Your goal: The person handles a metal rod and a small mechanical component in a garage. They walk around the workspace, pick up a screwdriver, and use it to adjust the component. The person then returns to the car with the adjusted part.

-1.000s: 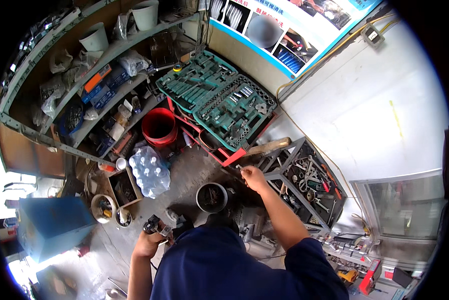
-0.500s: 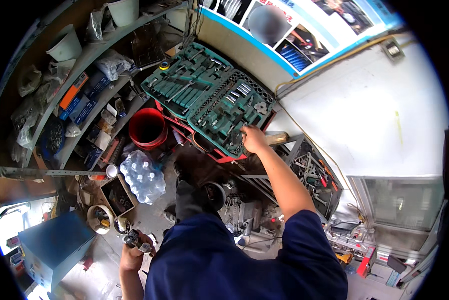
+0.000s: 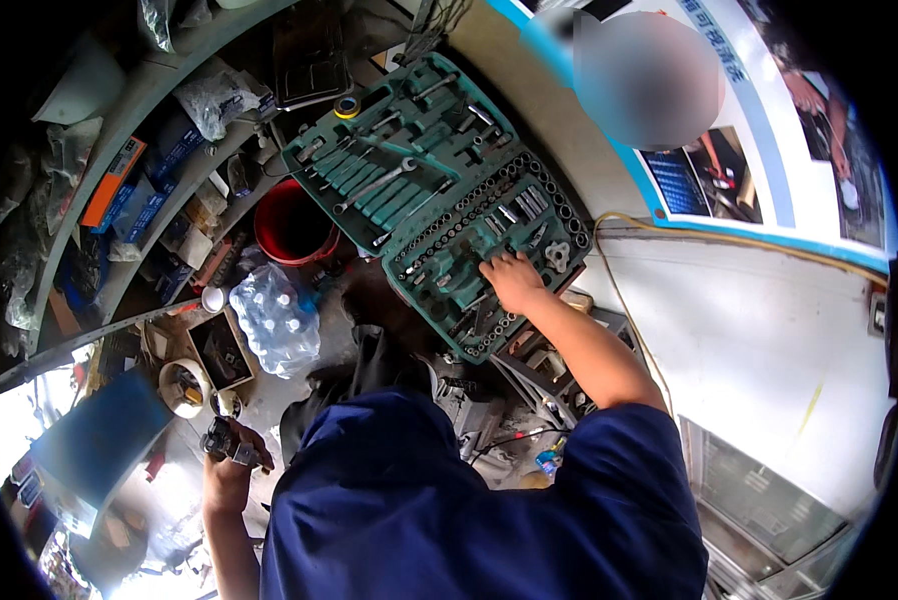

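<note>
A green tool case [image 3: 406,244] lies unfolded, its moulded slots holding rows of sockets [image 3: 564,212] and several hand tools. My right hand [image 3: 515,281] rests over the socket half, fingers curled down into it; whatever they grip is hidden beneath them. Close by on the right sits a silver star-shaped knob [image 3: 557,256]. A combination wrench [image 3: 374,187] lies across the other half. At the lower left my left hand [image 3: 231,478] is closed around a dark metal part [image 3: 225,440] with a short projecting end, held away from the case.
Left of the case stands a red bucket [image 3: 295,232]. Shrink-wrapped bottles [image 3: 277,322] and a box of small parts [image 3: 221,350] are on the floor. Curved shelves [image 3: 159,255] carry boxes and bags. A blue cabinet [image 3: 99,440] stands lower left; a white wall [image 3: 759,340] bounds the right.
My view has turned and come nearer the case. My right hand has shifted along the socket half toward the silver knob. The left hand still holds the metal part.
</note>
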### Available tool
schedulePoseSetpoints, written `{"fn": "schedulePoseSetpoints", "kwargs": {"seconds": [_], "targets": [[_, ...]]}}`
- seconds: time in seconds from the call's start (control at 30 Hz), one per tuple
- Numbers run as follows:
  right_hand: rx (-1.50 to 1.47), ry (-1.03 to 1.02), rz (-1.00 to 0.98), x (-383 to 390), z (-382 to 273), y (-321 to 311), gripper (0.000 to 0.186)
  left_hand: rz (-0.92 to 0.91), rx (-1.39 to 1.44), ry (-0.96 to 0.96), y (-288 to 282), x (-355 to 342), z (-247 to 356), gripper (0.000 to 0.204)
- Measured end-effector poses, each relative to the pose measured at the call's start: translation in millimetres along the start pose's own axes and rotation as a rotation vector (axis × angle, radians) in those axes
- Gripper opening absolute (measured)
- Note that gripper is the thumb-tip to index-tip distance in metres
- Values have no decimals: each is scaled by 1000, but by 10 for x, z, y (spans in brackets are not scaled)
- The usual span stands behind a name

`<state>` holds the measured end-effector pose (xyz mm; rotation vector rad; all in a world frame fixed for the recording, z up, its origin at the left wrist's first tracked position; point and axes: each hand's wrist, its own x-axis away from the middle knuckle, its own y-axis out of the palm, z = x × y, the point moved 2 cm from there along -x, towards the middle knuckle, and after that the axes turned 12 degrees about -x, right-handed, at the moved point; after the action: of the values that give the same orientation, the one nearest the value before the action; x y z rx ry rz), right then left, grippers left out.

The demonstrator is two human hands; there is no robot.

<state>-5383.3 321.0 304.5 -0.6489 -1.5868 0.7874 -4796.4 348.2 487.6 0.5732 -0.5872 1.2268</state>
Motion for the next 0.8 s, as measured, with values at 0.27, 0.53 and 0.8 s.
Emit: {"fn": "schedulePoseSetpoints", "kwargs": {"seconds": [0.27,0.53,0.8], "targets": [[-628,-157,255,15,-88,-387,29,58,-12,-24,283,-278,146,35],[-886,53,513,-880,-930,-476,25,90,57,20,360,-344,289,28],[-540,-122,427,-1070,-992,-377,33,165,163,-16,451,-285,306,25]]}}
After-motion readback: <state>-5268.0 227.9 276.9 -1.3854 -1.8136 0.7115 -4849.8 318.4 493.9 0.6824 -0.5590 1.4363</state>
